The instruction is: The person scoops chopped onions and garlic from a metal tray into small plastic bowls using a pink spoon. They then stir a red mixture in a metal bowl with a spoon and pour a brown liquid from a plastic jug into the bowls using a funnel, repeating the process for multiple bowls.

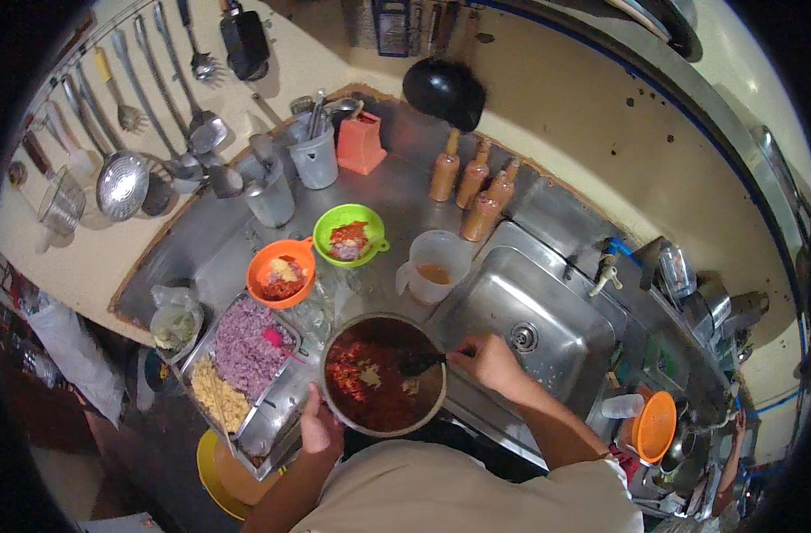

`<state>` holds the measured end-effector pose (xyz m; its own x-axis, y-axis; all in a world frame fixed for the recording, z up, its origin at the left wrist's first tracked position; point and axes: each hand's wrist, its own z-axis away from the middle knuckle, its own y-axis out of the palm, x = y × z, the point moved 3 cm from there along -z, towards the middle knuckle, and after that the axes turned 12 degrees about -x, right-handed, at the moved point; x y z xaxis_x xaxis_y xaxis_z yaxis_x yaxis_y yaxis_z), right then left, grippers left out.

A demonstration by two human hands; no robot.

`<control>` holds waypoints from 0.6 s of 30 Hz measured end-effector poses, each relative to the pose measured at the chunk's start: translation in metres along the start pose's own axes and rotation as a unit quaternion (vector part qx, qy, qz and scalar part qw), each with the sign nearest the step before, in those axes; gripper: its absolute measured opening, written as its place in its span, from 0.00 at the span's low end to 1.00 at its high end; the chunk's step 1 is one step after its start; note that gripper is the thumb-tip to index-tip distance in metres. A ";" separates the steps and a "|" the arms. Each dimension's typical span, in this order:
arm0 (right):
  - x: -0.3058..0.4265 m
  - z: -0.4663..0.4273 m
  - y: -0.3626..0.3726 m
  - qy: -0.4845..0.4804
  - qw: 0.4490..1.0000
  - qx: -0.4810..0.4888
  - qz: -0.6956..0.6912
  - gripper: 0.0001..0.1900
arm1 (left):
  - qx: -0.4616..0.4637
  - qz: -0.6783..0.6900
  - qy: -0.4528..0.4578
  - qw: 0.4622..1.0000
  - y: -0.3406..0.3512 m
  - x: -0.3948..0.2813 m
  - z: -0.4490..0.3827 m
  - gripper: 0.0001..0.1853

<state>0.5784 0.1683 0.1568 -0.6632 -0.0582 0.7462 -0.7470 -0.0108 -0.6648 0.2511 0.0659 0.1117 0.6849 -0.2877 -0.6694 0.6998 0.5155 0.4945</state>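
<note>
A deep metal pot (438,400) stands before me with a dark red, chunky mixture (358,373) inside. My left hand (322,423) holds its near-left side, the thumb up by the rim and the other fingers mostly hidden. From the right, my right hand (488,363) pinches the handle of a black utensil (418,364), whose end reaches into the pot over the mixture. To the left, a metal tray (278,400) holds chopped purple onion (252,346), a pale yellow minced food (218,393) and a pink spoon (272,337). Orange (252,283) and green (322,226) funnels contain red and pale ingredients above clear plastic.
Right of the pot is a steel sink (545,300) with a tap (605,273). A cloudy plastic jug (438,250) and several filled bottles (473,183) stand behind. Utensil containers (314,160) sit in the corner; ladles (122,183) hang left. An orange bowl (655,426) is far right.
</note>
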 end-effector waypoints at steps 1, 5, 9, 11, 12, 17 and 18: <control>-0.011 0.005 -0.002 0.027 0.999 -0.011 0.015 0.17 | 0.025 0.000 -0.018 1.000 0.009 0.008 -0.006 0.34; -0.057 0.019 -0.013 0.186 0.982 0.008 -0.019 0.18 | 0.106 -0.014 -0.087 0.990 0.036 0.052 -0.044 0.32; -0.112 0.036 -0.037 0.338 0.921 -0.039 -0.191 0.19 | 0.154 -0.069 -0.110 0.980 0.095 0.074 -0.050 0.30; -0.125 0.038 -0.055 0.360 0.903 -0.053 -0.227 0.25 | 0.173 -0.108 -0.127 0.971 0.109 0.086 -0.058 0.30; -0.121 0.036 -0.066 0.363 0.901 -0.067 -0.227 0.24 | 0.249 -0.129 -0.118 0.953 0.115 0.092 -0.068 0.32; -0.224 0.040 -0.058 0.361 0.876 -0.171 -0.270 0.15 | 0.170 -0.530 0.278 0.783 0.100 0.119 -0.150 0.36; -0.216 0.039 -0.061 0.376 0.872 -0.198 -0.242 0.15 | 0.157 -0.530 0.312 0.773 0.102 0.119 -0.160 0.37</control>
<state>0.7691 0.1431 0.0342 0.0033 0.5304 0.8477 -0.8063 0.5029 -0.3115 0.3712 0.2136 -0.0066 -0.4689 0.0818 -0.8795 0.8827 0.0089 -0.4698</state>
